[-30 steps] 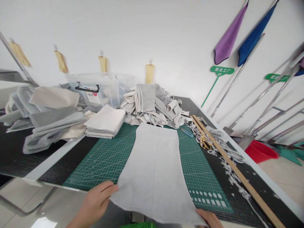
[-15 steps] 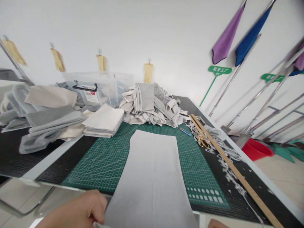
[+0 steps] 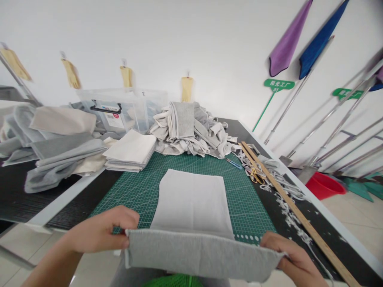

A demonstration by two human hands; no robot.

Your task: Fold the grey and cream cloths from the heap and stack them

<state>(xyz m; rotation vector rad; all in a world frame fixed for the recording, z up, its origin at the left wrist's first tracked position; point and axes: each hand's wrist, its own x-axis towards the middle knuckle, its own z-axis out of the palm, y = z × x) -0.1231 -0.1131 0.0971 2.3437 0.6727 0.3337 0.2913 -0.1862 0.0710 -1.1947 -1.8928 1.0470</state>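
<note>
A long piece of fabric [image 3: 193,203], white on its upper face, lies on the green cutting mat [image 3: 125,195]. Its near end is lifted and turned over, showing a grey face. My left hand [image 3: 103,229] pinches the left corner of that raised end between thumb and fingers. At the opposite corner, my right hand [image 3: 290,257] grips the fabric the same way. The edge is stretched between both hands above the table's front edge.
A neat stack of folded cloths [image 3: 130,153] sits left of the fabric. Behind are a heap of grey cloth [image 3: 187,131] and a clear plastic bin [image 3: 116,113]. Along the right lie a wooden ruler [image 3: 293,207], yellow-handled scissors [image 3: 255,174], blue snips [image 3: 233,163] and scraps.
Both hands have risen and moved forward, bringing the fabric's near end up and over so its grey face shows. The far end has stayed on the mat.
</note>
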